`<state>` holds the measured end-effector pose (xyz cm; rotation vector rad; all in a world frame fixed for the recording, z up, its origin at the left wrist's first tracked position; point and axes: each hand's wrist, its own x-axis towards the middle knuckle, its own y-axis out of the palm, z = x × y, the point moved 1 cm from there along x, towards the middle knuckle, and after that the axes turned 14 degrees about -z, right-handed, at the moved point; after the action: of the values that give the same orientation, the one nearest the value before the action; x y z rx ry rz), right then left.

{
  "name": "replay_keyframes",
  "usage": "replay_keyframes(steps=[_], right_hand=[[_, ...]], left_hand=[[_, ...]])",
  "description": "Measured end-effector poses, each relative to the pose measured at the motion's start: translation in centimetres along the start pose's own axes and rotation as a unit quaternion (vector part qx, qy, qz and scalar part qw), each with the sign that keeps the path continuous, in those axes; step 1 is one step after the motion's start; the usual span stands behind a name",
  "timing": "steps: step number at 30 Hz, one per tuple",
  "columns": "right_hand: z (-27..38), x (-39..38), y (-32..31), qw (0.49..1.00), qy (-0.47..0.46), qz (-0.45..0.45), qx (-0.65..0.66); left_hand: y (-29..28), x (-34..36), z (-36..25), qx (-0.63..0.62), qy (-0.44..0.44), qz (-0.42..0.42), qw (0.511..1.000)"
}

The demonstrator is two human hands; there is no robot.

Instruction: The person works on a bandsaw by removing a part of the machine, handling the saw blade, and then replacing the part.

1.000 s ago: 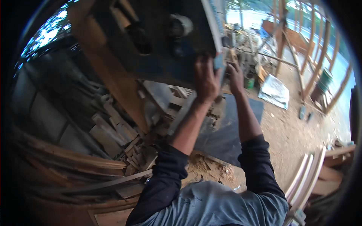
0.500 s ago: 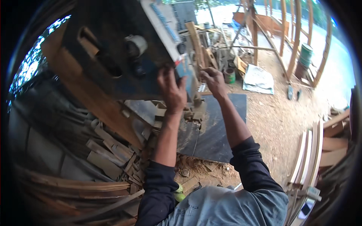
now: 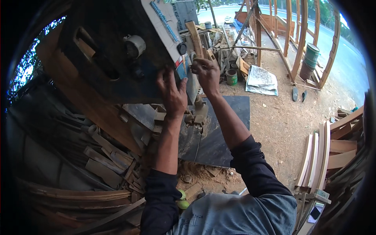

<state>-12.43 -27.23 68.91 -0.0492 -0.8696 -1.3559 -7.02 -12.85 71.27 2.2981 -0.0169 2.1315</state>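
1. My left hand point(image 3: 172, 94) is raised, fingers spread wide and palm pressed flat against the dark blue housing point(image 3: 117, 51) of a tall sawing machine. It grips nothing.
2. My right hand point(image 3: 206, 72) is up just beside the left, at the edge of the same housing. Its fingers are curled, with the fingertips point(image 3: 196, 62) near a small blue and red piece point(image 3: 181, 68) on the machine's edge. I cannot tell whether it actually pinches anything.
3. The machine fills the upper left of my view, tilted by the lens, with a round grey knob point(image 3: 135, 45) on its face and a pale strip with a blue toothed band point(image 3: 164, 23) running along its edge.
4. Below my hands lies the machine's flat dark counter point(image 3: 223, 133), with a few small wood blocks point(image 3: 196, 115) on it, close to my wrists.
5. To my left, offcuts and planks point(image 3: 98, 156) lie heaped on the ground.
6. Ahead, on the sandy floor, are a green can point(image 3: 232, 77), a folded grey sheet point(image 3: 260, 80) and a green drum point(image 3: 309, 60) by upright wooden frames.
7. To my right, curved pale boards point(image 3: 317, 156) lean together.
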Motion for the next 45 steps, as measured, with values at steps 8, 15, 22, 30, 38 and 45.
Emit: replay_keyframes(steps=[8,15,22,30,38,45], right_hand=[[2.6,-1.0,0.4,0.916,-0.277,0.06,-0.283],[0.7,-1.9,-0.4,0.961,-0.237,0.002,-0.14],[-2.3,0.8,-2.8,0.985,-0.068,0.099,-0.127],[-0.8,2.9,0.0,0.987,0.114,0.05,-0.103],[-2.0,0.9,1.2,0.967,-0.202,-0.03,-0.154],[-1.2,-0.1,0.6,0.923,-0.356,-0.015,-0.145]], left_hand=[[-0.5,-0.2,0.2,-0.022,-0.008,0.005,1.0],[-2.5,-0.5,-0.5,0.024,0.018,0.004,1.0],[-1.5,-0.1,-0.5,0.007,0.007,0.014,1.0],[-0.9,-0.1,0.7,-0.007,-0.006,0.0,1.0],[1.2,-1.5,1.7,0.036,0.021,-0.014,0.999],[0.2,-0.9,1.1,0.05,0.034,-0.006,0.998]])
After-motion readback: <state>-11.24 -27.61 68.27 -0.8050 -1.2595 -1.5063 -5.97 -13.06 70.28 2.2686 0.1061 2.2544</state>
